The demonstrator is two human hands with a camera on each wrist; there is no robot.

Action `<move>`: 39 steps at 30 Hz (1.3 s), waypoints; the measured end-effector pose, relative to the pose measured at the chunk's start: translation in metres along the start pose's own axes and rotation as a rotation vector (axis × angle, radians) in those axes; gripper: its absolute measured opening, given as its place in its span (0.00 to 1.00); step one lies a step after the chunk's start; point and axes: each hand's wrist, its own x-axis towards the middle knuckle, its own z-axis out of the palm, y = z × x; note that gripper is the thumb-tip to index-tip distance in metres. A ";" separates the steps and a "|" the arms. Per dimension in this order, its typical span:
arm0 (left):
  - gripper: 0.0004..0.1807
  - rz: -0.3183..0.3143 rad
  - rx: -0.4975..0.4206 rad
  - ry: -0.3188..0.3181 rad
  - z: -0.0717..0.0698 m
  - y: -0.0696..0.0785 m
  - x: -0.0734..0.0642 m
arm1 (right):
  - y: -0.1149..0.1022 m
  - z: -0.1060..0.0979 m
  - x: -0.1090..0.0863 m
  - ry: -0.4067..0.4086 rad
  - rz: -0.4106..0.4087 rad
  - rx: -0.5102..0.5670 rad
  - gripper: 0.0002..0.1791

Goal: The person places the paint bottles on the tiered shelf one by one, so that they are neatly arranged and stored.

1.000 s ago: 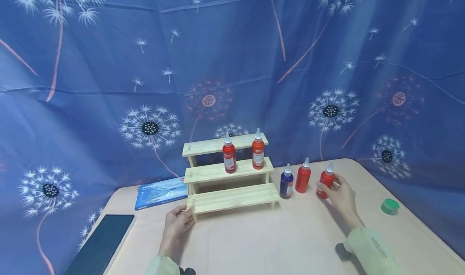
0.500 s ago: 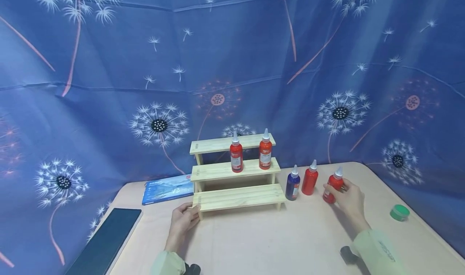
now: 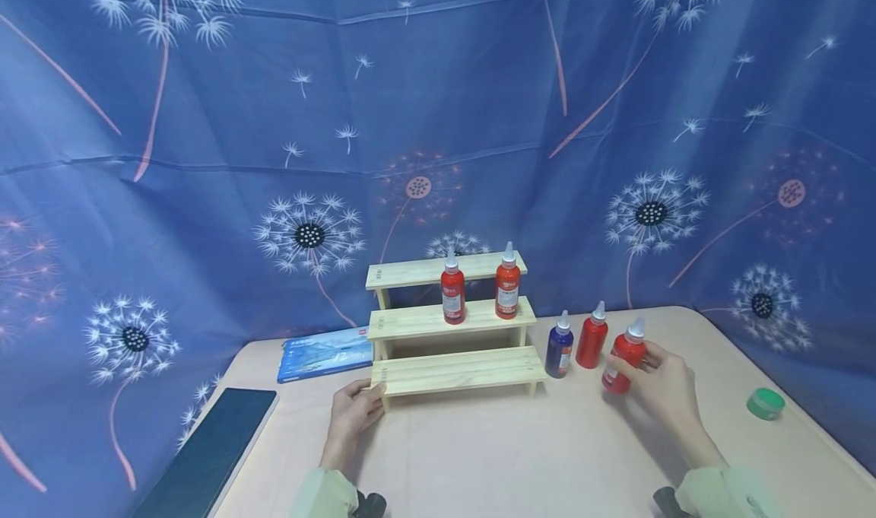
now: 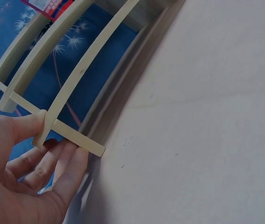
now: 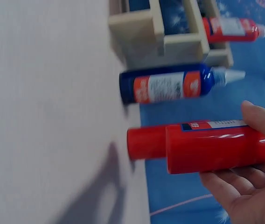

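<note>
In the head view, my left hand (image 3: 352, 415) holds the left end of the lowest step of a three-step wooden display stand (image 3: 458, 372). The left wrist view shows the thumb on the board's end and fingers by its leg. My right hand (image 3: 664, 389) grips a red squeeze bottle (image 3: 624, 360) with a pale pointed nozzle, slightly tilted. Seen from the right wrist, this bottle's base is off the table. Beside it stand another red bottle (image 3: 591, 343) and a dark blue bottle (image 3: 559, 351). Two red bottles, one left (image 3: 452, 297) and one right (image 3: 507, 290), stand on the middle step.
A blue flat box (image 3: 325, 354) lies behind left of the stand. A dark tablet-like slab (image 3: 208, 453) lies at the table's left edge. On the right sits a small green-lidded jar (image 3: 766, 404). A blue dandelion-print cloth (image 3: 438, 122) hangs behind the table.
The head view has panned, so everything sits further right. The red bottle in my right hand has come up and nearer, slightly towards the stand. My left hand keeps its hold on the stand.
</note>
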 end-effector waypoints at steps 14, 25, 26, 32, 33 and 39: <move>0.22 -0.005 -0.004 0.004 0.001 0.000 -0.001 | -0.038 0.023 -0.023 -0.041 -0.140 0.060 0.35; 0.24 -0.016 -0.005 0.009 0.002 0.000 0.000 | -0.064 0.048 -0.020 -0.075 -0.203 0.135 0.29; 0.23 -0.013 -0.004 0.006 0.002 0.000 0.000 | -0.065 0.052 -0.019 -0.081 -0.208 0.137 0.29; 0.22 0.000 -0.009 0.011 0.002 -0.001 -0.001 | -0.071 0.070 -0.012 -0.120 -0.217 0.151 0.30; 0.22 -0.001 -0.008 0.012 0.003 -0.001 -0.001 | -0.072 0.073 -0.012 -0.123 -0.213 0.155 0.30; 0.23 -0.013 0.030 0.017 0.002 0.000 0.000 | -0.078 0.087 -0.007 -0.154 -0.188 0.167 0.33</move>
